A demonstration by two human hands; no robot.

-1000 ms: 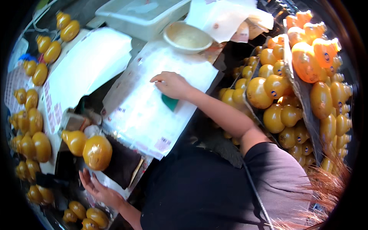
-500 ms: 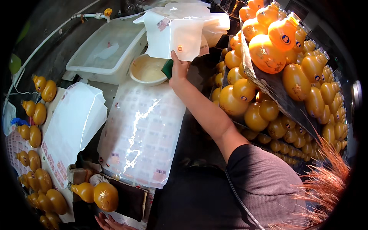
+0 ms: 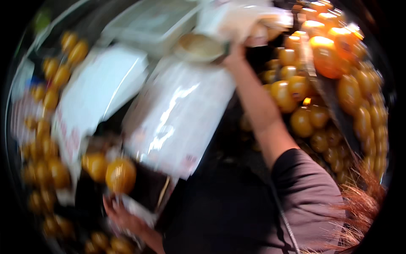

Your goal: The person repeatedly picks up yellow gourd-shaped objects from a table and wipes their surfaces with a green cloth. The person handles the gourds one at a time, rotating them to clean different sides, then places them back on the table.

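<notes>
My left hand (image 3: 127, 213) is low in the head view, fingers stretched out and empty. Just above its fingertips, an amber gourd-shaped bottle (image 3: 121, 175) lies on its side on a dark stand (image 3: 146, 184). My right arm reaches far forward. Its hand (image 3: 235, 54), blurred, is at the right rim of a cream bowl (image 3: 198, 47), apparently gripping a small dark-green pad (image 3: 227, 47) whose kind is unclear. White sheets (image 3: 243, 19) hang over or behind this hand; whether the fingers also touch them, I cannot tell. A glossy sheet of printed labels (image 3: 182, 110) lies between my hands.
A translucent tub (image 3: 148, 23) stands at the back left. Another white sheet (image 3: 99, 86) lies left of the labels. Amber gourd-shaped bottles (image 3: 50, 99) line the left side, and many more (image 3: 325, 55) fill racks at the right. Reddish bristles (image 3: 363, 190) show at lower right.
The view has swung, so the scene appears shifted right and up, with blur. My left hand has come further into view, nearer the bottle on the stand. The right hand stays beside the bowl.
</notes>
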